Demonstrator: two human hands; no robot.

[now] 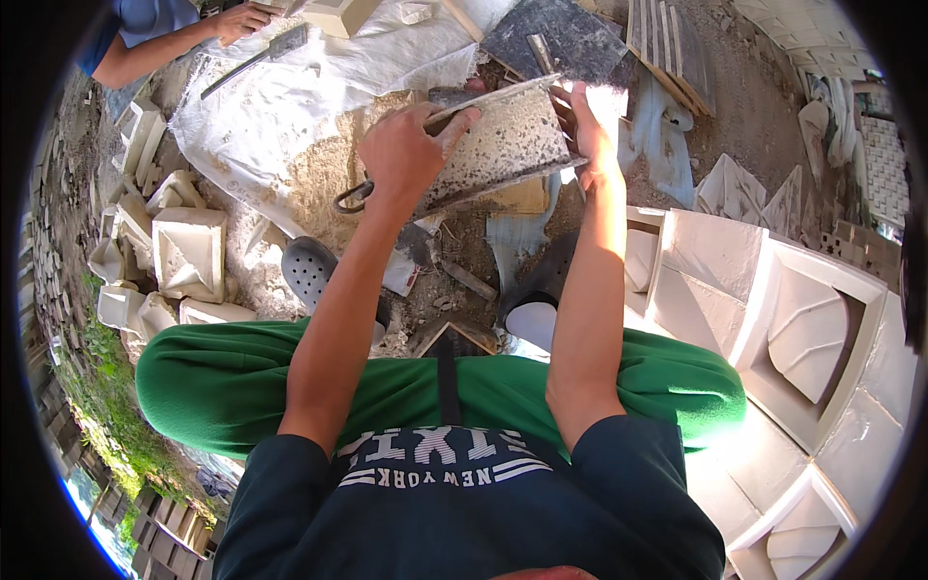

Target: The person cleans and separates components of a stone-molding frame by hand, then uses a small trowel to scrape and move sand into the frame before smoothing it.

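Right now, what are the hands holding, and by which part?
A speckled boxlike piece: the left hand grips its left side, the right hand its right edge.

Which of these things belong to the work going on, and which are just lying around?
In use:
speckled dark-edged piece, held between left hand and right hand

Apparently just lying about:
boards, upper right
blue cloth beside them
pale blocks, left
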